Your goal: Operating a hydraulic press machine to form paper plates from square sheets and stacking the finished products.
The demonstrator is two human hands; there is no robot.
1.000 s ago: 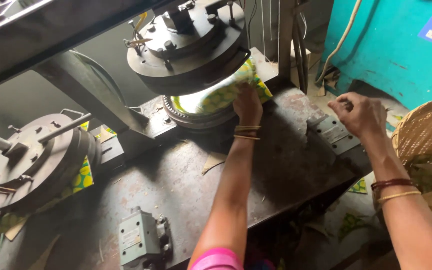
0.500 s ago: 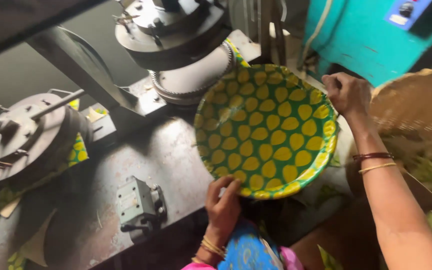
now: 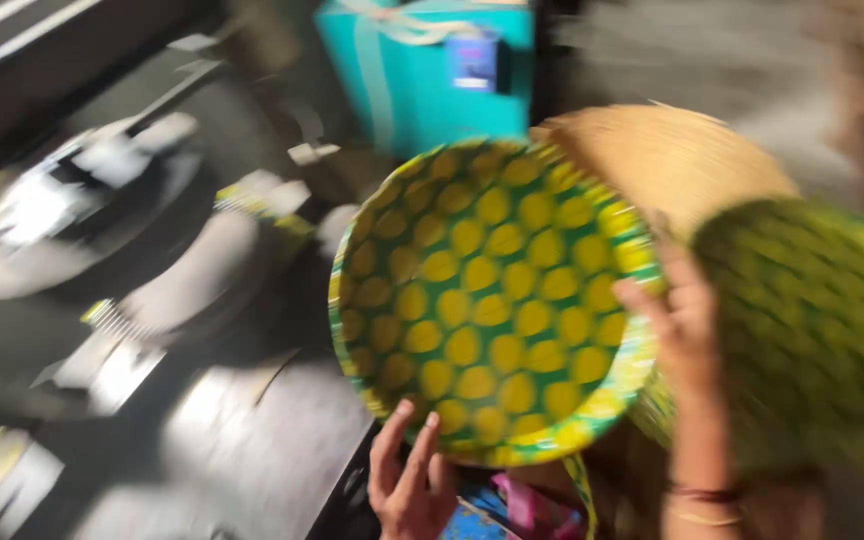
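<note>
Whole frame motion-blurred; press machine [image 3: 102, 230] smeared; right-hand plate stack [image 3: 812, 330] indistinct, edge-cropped.
</note>
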